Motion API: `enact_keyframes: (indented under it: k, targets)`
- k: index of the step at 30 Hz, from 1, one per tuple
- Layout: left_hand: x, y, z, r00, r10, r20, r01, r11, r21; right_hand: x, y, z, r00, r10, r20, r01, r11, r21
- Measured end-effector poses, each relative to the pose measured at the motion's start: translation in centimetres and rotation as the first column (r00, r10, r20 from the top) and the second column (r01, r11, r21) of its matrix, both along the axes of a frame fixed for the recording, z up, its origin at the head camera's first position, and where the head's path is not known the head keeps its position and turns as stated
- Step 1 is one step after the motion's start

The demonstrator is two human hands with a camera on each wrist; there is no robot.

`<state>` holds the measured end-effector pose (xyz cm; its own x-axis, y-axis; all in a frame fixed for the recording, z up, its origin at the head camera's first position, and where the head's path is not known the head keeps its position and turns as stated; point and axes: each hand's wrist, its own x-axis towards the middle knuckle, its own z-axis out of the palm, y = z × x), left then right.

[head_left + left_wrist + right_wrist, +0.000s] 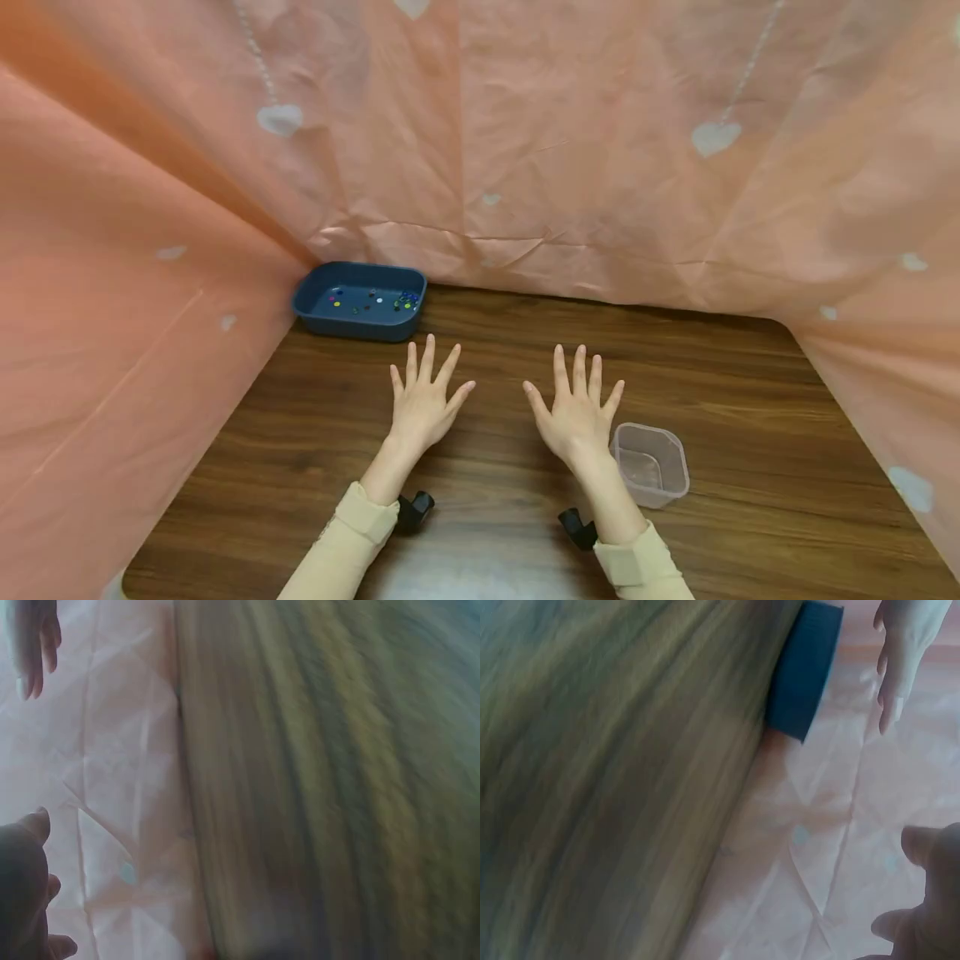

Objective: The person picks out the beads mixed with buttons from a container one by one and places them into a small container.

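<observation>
Both hands hover over the wooden table with fingers straight and spread, holding nothing. The left hand is just in front of a blue tray, near its right corner and apart from it. Inside the tray lie several small coloured pieces, too small to identify, clustered mostly at the right end. The right hand is nearest a clear plastic container, which stands beside that wrist with no contents visible. In the left wrist view, parts of the left hand and right hand show.
A brown wooden table extends under both arms. Pink cloth with white hearts hangs behind it and at both sides. Each wrist wears a black camera mount. The blue tray's side shows in the right wrist view.
</observation>
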<state>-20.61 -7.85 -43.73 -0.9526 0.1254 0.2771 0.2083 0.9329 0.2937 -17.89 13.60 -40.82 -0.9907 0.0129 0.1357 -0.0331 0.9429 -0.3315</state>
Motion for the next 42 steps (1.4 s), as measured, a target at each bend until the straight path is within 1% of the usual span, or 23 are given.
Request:
enact_keyframes:
  k: [4, 8, 10, 13, 17, 21, 25, 30, 33, 38, 42]
  targets:
    - [-0.3, -0.4, -0.6, 1.000, 0.009, 0.009, -0.009, 1.000, 0.006, -0.4, -0.6, -0.1, 1.000, -0.002, -0.013, 0.002, 1.000, 0.001]
    - [-0.4, -1.5, -0.9, 0.999, 0.036, 0.039, -0.036, 0.999, -0.008, -0.7, -1.6, -0.4, 1.000, 0.027, 0.010, -0.027, 0.999, -0.023]
    - [-0.6, -2.4, -0.9, 0.998, 0.047, 0.046, -0.047, 0.999, -0.004, -1.0, -2.2, -0.5, 0.999, 0.047, 0.017, -0.047, 0.998, -0.030]
    - [-1.1, -3.9, -0.6, 0.997, 0.072, 0.040, -0.072, 0.997, -0.005, -1.6, -3.4, -0.7, 0.997, 0.073, 0.028, -0.072, 0.997, -0.030]
    - [-1.7, -5.7, -0.4, 0.994, 0.096, 0.046, -0.095, 0.995, -0.021, -2.6, -5.0, -1.1, 0.996, 0.083, 0.034, -0.083, 0.997, -0.003]
    - [-1.6, -6.9, -0.9, 0.992, 0.112, 0.052, -0.110, 0.993, -0.037, -3.2, -6.7, -1.6, 0.996, 0.085, 0.036, -0.085, 0.996, 0.002]
    - [-1.3, -8.3, -1.5, 0.990, 0.129, 0.061, -0.128, 0.991, -0.030, -3.6, -8.6, -1.9, 0.993, 0.112, 0.047, -0.112, 0.994, -0.011]
    - [-1.2, -10.5, -1.9, 0.987, 0.147, 0.059, -0.146, 0.989, -0.011, -4.5, -11.0, -1.9, 0.984, 0.173, 0.036, -0.173, 0.985, 0.003]
    - [-1.5, -12.0, -2.0, 0.989, 0.143, 0.046, -0.142, 0.990, -0.027, -5.2, -12.4, -2.0, 0.976, 0.216, 0.035, -0.217, 0.976, 0.026]
    - [-2.1, -14.3, -2.0, 0.988, 0.148, 0.033, -0.146, 0.988, -0.059, -6.5, -14.2, -2.7, 0.961, 0.272, 0.047, -0.274, 0.961, 0.035]
    - [-2.9, -15.1, -1.9, 0.988, 0.152, 0.039, -0.150, 0.987, -0.053, -7.3, -15.3, -3.3, 0.956, 0.291, 0.040, -0.292, 0.956, 0.039]
